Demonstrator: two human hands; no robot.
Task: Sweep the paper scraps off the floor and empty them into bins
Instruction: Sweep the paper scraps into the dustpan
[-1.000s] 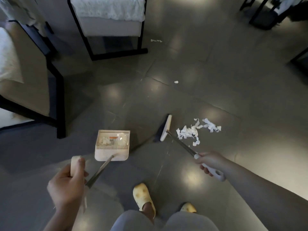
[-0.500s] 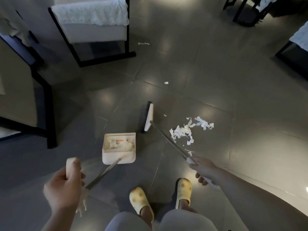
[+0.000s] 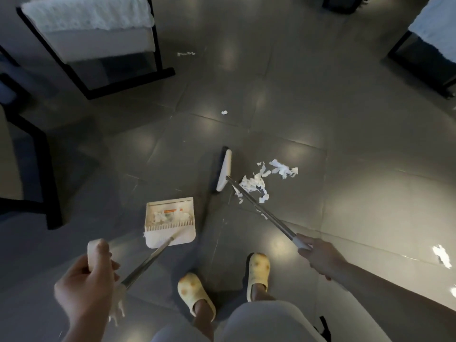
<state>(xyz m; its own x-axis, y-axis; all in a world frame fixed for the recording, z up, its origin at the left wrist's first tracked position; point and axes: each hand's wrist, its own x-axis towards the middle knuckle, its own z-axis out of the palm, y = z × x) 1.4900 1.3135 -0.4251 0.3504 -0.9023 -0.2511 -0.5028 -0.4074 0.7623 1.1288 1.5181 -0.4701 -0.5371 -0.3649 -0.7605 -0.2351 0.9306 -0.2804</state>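
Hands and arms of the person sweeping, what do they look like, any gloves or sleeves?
Both are bare: the left hand and the right hand wear no gloves, rings or watch that show, and the forearms carry no sleeves as far as the frame reaches.

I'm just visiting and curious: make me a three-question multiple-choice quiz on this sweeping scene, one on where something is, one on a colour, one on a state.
1. Where does the big scrap pile lie?
A. Inside the dustpan
B. On the floor right of the broom head
C. Under the chair

2. What colour are the slippers?
A. Yellow
B. Black
C. Red

3. How is the dustpan?
A. Empty
B. Upside down
C. Already holding scraps

Answers:
1. B, the pile sits beside the broom head, on its right.
2. A, both slippers show pale yellow.
3. C, white bits lie inside the pan, whose handle the left hand grips while the right hand grips the broom.
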